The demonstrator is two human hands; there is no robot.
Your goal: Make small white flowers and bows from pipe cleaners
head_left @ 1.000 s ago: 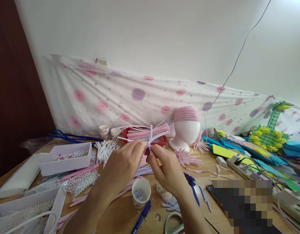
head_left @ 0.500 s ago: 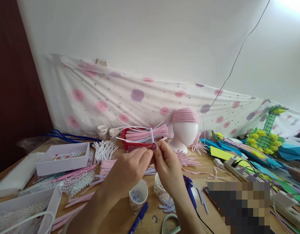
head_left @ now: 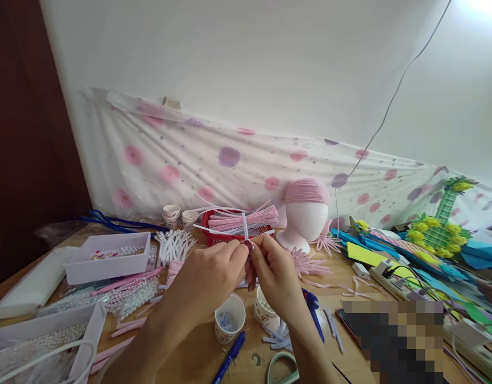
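A pale lilac pipe cleaner [head_left: 245, 226] stands up from between my fingertips. My left hand [head_left: 217, 268] is closed, its fingers bent towards the pipe cleaner's lower end. Pressed against it, my right hand [head_left: 274, 266] pinches the same piece between thumb and fingers. The lower part of the pipe cleaner is hidden by the fingers. Below my hands stand a paper cup [head_left: 232, 320] with small pale blue bits inside and a second cup [head_left: 265, 314] with white beads, partly covered by my right wrist.
A blue marker [head_left: 230, 356] and a roll of tape [head_left: 283, 368] lie in front. Behind are a red basket [head_left: 209, 238] of pink pipe cleaners and a white foam head [head_left: 305, 220]. White boxes [head_left: 110, 265] stand left. A glue gun [head_left: 313, 312] and power strip [head_left: 393, 285] are right.
My fingers have drawn closer together around the pipe cleaner, and its upright end has shifted slightly left. The cups and other table items stay in place while the view shifts a little.
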